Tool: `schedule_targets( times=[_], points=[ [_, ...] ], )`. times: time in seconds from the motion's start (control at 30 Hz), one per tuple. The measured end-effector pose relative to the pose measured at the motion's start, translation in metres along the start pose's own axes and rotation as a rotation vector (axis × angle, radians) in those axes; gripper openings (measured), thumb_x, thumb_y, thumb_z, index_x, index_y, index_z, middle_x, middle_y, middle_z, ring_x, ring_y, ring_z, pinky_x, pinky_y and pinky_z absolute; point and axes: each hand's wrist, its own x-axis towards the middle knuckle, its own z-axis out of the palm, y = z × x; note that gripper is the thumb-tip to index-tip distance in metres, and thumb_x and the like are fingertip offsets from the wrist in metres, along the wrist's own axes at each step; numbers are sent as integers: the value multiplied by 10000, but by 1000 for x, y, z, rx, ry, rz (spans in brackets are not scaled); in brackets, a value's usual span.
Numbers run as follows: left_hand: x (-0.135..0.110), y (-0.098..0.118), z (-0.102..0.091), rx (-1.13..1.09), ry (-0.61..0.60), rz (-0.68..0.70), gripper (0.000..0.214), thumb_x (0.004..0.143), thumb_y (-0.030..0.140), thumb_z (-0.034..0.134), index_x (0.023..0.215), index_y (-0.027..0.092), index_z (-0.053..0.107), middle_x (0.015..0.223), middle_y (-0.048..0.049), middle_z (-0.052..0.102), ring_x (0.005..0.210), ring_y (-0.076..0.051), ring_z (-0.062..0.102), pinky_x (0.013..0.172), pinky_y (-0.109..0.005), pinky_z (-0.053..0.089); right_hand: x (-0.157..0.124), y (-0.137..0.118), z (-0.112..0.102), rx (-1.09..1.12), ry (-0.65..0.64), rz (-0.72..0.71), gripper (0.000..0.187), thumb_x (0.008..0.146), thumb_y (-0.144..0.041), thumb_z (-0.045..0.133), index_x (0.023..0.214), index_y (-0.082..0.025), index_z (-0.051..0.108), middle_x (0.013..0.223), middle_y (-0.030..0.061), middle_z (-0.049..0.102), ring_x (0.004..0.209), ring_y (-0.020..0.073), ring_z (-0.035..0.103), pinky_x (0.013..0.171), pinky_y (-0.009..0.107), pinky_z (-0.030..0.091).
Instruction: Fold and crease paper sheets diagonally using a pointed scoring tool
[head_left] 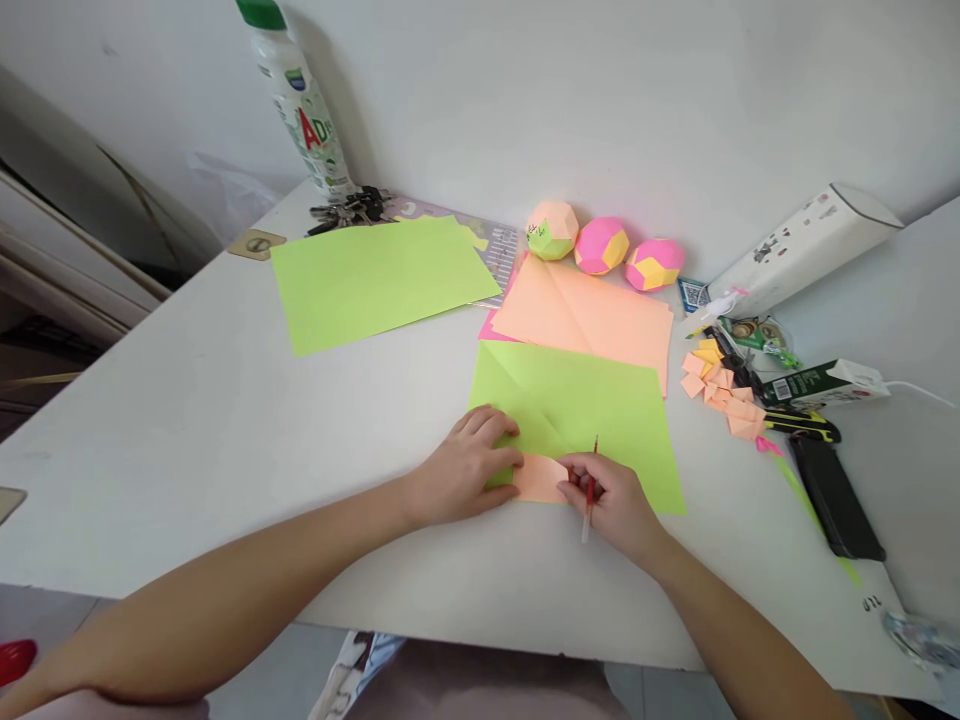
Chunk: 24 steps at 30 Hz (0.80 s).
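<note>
My left hand (469, 462) lies with curled fingers on the left edge of a small peach paper piece (541, 478), pressing it onto a green sheet (592, 410) near the table's front. My right hand (611, 500) is closed around a thin red-and-white pen (589, 492), with its fingertips touching the right side of the peach piece. A peach sheet (592, 310) lies just behind the green one.
A second green sheet (375, 275) lies at back left, with keys (352, 208) and a bottle (296, 95) behind it. Three paper balls (600, 243) sit at the back. Folded paper bits (720, 388), a utility knife (802, 422), cartons (825, 383) and a black phone (836, 495) crowd the right.
</note>
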Motion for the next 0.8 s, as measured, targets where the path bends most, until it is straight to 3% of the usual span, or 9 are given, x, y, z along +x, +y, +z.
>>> schedule_targets(
  times=[0.8],
  points=[
    [0,0,0,37,7,66,128,831,263,594,918,189,652,1153,-116,466,1145,-309,375,980,-486,358,-2,2,2,-102,12,-142,120,859,-193,515,934,-224,604,682,-7,589,580,119,540,550,238,463]
  ],
)
